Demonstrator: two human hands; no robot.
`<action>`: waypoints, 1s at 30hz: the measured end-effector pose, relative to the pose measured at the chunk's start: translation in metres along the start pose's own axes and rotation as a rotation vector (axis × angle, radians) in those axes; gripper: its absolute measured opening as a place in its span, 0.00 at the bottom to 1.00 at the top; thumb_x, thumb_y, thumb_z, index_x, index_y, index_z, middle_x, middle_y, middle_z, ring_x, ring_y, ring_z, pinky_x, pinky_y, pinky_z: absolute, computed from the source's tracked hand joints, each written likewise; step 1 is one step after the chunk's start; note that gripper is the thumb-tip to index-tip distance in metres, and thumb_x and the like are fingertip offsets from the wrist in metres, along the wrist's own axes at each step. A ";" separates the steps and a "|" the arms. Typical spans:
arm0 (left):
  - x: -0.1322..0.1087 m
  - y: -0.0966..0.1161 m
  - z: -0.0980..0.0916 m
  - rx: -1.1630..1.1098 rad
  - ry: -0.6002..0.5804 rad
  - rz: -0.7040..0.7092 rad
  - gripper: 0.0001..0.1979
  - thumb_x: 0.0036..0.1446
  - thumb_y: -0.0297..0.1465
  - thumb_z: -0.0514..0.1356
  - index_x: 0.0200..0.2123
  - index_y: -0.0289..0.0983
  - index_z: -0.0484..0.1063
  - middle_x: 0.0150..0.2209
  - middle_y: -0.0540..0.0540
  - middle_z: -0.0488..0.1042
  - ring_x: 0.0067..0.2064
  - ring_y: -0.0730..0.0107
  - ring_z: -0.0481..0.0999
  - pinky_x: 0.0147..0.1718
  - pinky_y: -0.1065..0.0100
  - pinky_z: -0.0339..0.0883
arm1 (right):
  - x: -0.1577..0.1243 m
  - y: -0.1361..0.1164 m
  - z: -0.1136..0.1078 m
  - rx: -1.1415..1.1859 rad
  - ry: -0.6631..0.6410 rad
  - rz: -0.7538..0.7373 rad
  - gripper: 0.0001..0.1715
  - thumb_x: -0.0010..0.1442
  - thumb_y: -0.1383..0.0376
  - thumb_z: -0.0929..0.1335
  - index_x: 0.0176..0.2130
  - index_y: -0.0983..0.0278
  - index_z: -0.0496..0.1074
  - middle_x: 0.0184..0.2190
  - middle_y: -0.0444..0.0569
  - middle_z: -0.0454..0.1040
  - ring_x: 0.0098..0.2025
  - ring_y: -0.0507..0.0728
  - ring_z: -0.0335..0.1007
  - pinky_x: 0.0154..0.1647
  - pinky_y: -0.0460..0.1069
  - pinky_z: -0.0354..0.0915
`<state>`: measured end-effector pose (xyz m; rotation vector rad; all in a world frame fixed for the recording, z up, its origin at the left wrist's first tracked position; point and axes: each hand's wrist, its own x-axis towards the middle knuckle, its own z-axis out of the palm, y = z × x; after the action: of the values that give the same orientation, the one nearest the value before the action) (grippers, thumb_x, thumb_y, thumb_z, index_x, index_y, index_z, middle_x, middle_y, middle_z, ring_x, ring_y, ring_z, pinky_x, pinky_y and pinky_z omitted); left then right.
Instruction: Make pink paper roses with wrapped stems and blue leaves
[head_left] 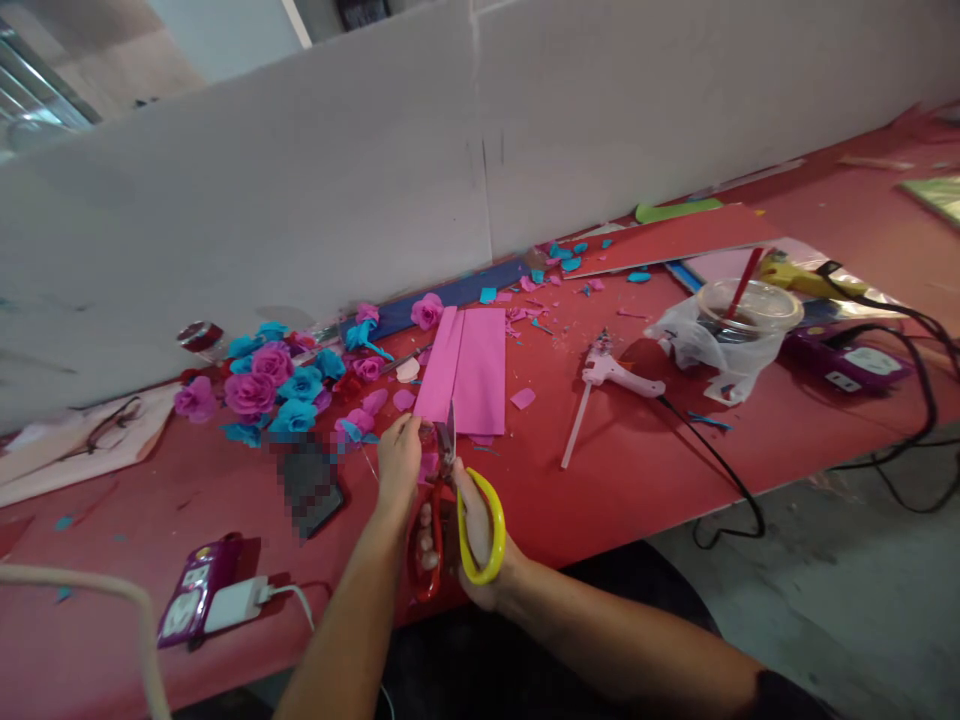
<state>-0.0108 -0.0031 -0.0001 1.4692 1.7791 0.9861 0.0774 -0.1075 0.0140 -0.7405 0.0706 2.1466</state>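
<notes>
Head view: our left hand (397, 455) pinches a small pink piece (428, 463) between thumb and fingertips, just on the near side of the pink sheets (472, 370) on the table (637, 470). Our right hand (469, 540) is closed through the loops of the scissors (444, 468), blades at the piece. Finished, we judge: the heap of roses (274, 385) at the left. The sheets look largely uncut. A glue gun (619, 372) lies to the right.

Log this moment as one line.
left hand: pinches flat pink paper sheet | right hand: holds yellow-and-red-handled metal scissors, blades at sheet edge
</notes>
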 end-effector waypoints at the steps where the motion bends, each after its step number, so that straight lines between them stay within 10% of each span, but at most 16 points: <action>1: 0.000 0.000 -0.001 0.004 -0.001 0.001 0.13 0.49 0.34 0.49 0.23 0.38 0.71 0.29 0.46 0.76 0.35 0.64 0.72 0.40 0.66 0.62 | 0.001 0.001 0.001 0.000 -0.003 0.001 0.36 0.54 0.36 0.56 0.25 0.64 0.66 0.14 0.45 0.64 0.16 0.51 0.61 0.15 0.45 0.58; 16: 0.000 -0.004 0.006 -0.259 -0.039 -0.134 0.11 0.48 0.35 0.52 0.27 0.35 0.71 0.29 0.45 0.75 0.34 0.64 0.75 0.38 0.63 0.68 | 0.023 0.009 -0.002 -0.209 0.078 -0.170 0.37 0.49 0.32 0.55 0.25 0.62 0.59 0.12 0.37 0.56 0.11 0.45 0.48 0.09 0.40 0.50; 22: 0.006 0.000 0.009 -0.016 0.149 0.162 0.35 0.45 0.29 0.60 0.58 0.40 0.56 0.48 0.40 0.69 0.39 0.66 0.74 0.39 0.64 0.68 | 0.021 0.006 -0.002 -0.238 0.108 -0.142 0.37 0.48 0.31 0.54 0.23 0.62 0.57 0.13 0.37 0.56 0.11 0.44 0.47 0.08 0.40 0.48; 30: 0.009 0.001 0.008 0.156 0.212 0.230 0.21 0.55 0.29 0.49 0.53 0.37 0.65 0.36 0.43 0.75 0.35 0.64 0.74 0.38 0.63 0.66 | 0.009 -0.009 0.005 -0.145 0.053 -0.044 0.39 0.51 0.33 0.55 0.22 0.65 0.60 0.15 0.39 0.59 0.13 0.45 0.53 0.10 0.41 0.48</action>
<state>-0.0051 0.0076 -0.0035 1.7531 1.9021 1.1781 0.0778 -0.0934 0.0147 -0.8747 -0.0740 2.1071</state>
